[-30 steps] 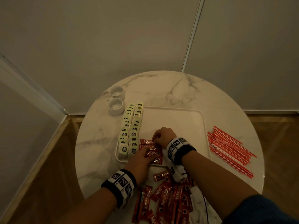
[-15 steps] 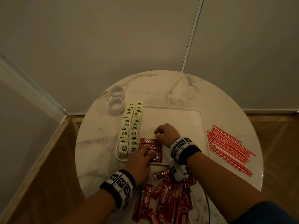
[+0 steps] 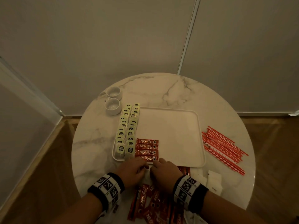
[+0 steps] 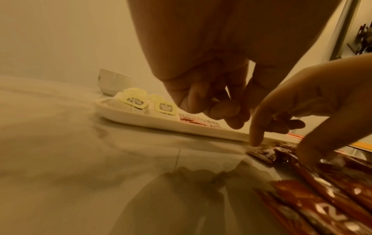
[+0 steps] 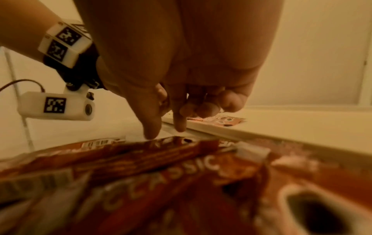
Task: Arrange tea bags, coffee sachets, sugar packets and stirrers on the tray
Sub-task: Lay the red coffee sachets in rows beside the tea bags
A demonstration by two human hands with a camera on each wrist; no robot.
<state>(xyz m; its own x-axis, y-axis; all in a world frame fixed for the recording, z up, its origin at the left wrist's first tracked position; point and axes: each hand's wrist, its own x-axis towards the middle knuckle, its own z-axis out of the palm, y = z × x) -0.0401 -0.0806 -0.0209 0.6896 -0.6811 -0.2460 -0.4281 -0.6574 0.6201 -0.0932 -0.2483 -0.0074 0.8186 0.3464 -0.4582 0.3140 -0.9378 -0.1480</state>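
Observation:
A white tray [image 3: 169, 131] sits mid-table. Two columns of tea bags [image 3: 127, 133] fill its left side, and several red coffee sachets [image 3: 147, 149] lie stacked side by side at its front left. Both hands hover just in front of the tray's near rim. My left hand [image 3: 140, 167] hangs with loosely curled fingers [image 4: 221, 111] and holds nothing. My right hand [image 3: 159, 168] points thumb and forefinger down [image 5: 165, 132], pinching the end of a loose coffee sachet [image 5: 141, 152] that lies flat on the table. More loose sachets [image 3: 150, 204] are piled under my wrists.
Red stirrers [image 3: 223, 146] lie fanned out on the table right of the tray. White sugar packets [image 3: 214, 180] sit at the front right. Two white cups [image 3: 113, 105] stand at the back left. Most of the tray's floor is bare.
Both hands have drawn back from the sachets on the tray to the table in front of its near rim. The right thumb and forefinger have come down on a loose sachet.

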